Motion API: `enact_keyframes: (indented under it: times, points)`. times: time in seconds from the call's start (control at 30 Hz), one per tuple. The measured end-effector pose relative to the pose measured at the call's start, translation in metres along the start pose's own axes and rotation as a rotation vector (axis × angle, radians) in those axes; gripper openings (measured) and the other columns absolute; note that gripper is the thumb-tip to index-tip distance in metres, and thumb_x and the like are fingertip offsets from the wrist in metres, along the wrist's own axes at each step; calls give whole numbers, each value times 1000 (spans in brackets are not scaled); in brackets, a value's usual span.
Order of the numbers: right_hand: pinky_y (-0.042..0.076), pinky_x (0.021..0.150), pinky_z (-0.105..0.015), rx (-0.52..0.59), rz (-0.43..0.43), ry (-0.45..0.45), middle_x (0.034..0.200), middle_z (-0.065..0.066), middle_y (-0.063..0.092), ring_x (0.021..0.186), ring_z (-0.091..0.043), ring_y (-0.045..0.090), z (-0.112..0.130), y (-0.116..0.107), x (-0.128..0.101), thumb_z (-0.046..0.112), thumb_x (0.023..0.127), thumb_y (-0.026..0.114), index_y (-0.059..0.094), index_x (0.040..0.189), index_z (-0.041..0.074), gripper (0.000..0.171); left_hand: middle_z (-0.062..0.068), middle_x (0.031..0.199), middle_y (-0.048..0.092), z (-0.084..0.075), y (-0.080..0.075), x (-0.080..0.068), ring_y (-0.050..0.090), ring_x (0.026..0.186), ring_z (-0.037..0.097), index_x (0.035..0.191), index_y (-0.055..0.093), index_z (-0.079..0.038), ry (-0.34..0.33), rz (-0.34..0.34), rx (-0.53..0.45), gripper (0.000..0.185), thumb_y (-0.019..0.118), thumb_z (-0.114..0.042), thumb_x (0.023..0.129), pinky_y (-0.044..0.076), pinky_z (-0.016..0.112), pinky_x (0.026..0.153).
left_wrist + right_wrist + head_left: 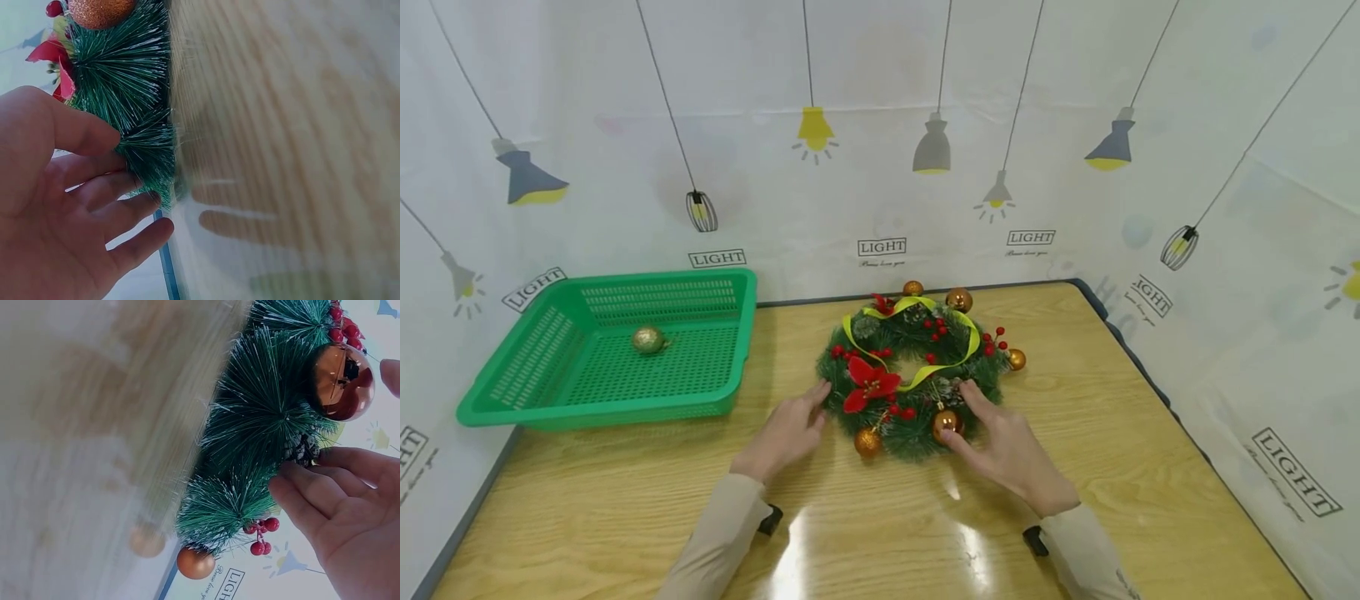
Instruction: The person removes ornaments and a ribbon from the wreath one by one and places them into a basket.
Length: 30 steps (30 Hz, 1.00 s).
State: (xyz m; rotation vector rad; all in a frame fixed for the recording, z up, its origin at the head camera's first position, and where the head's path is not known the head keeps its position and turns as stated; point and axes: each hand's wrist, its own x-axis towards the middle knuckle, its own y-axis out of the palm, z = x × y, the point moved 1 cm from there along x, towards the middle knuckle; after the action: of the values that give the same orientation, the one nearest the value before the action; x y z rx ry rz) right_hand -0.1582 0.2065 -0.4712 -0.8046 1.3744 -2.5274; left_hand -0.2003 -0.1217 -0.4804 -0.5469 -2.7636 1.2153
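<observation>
Risk: the wreath (917, 375) could slide or lift w/ the tug, since the left hand (786, 433) only rests straight fingers on its near-left needles, not gripping. The shiny copper bauble (947, 423) might also slip & roll across the glossy desk (1112, 433). Right hand (1003, 446) sits at the wreath's near-right edge, thumb & fingers relaxed round the bauble, touching it; can't tell if it's really pinched. Wreath lies flat mid-desk, between both hands, green basket (606, 354) well apart to the left.

wreath (917, 367) mid-table (1150, 467), basket (512, 400) to its left holding a bauble (647, 339), hands at the wreath's near edge
</observation>
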Motion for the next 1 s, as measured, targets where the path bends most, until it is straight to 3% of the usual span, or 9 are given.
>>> enact_keyframes:
  times: [0.1,0.2,0.3,0.37,0.47,0.57,0.63,0.73,1.0]
  points:
    - [34,41,-15,1,5,-9,145,-35,47,41,12,9,2,0,0,39,94,71,43,148,-9,78,16,164,29,1,-1,2,36,45,7,156,35,-3,3,-4,12,58,52,-7,100,40,20,39]
    - [46,48,-18,-13,18,-4,146,-35,46,41,13,10,5,-1,-1,40,93,72,42,148,-10,80,17,164,29,0,-2,4,34,44,7,155,36,-2,8,-8,32,57,51,-8,101,43,21,43]
    - [62,71,-31,-39,43,15,148,-34,45,41,11,14,8,-1,-2,43,93,72,41,150,-8,83,17,164,29,1,-2,6,34,43,7,155,36,-2,9,-7,43,57,50,-9,101,43,21,43]
    - [62,86,-42,-57,60,23,149,-33,44,40,9,22,9,-1,-3,45,93,72,40,151,-7,85,17,164,28,1,-3,8,34,43,6,155,36,-1,9,-3,37,57,51,-8,101,42,21,41]
    - [58,96,-49,-73,80,25,151,-32,42,41,6,33,11,-2,-4,47,92,73,38,153,-5,88,19,164,28,1,-5,9,35,43,6,155,35,1,14,1,29,58,51,-7,100,40,20,40]
    - [62,86,-40,-83,87,9,151,-32,42,40,10,30,12,-2,-4,46,90,75,37,153,-6,90,21,164,28,2,-7,12,35,44,6,155,35,2,20,5,29,58,50,-6,99,39,19,40]
    - [63,77,-30,-81,88,-5,150,-33,42,39,13,21,14,-2,-5,44,89,76,37,153,-7,90,19,165,26,3,-8,13,36,44,6,156,34,0,11,15,14,60,50,-5,99,39,18,39]
    - [53,58,-16,-71,89,-23,149,-35,43,40,14,13,15,-2,-5,41,88,78,38,152,-8,90,18,166,24,5,-8,15,37,44,6,157,32,0,-2,25,-4,61,50,-4,99,38,17,39]
    - [60,68,-22,-110,75,-37,148,-35,45,39,14,14,20,1,-6,41,89,77,41,149,-10,87,21,166,22,7,-10,20,38,46,7,156,32,0,-24,29,7,64,51,-1,96,37,16,39]
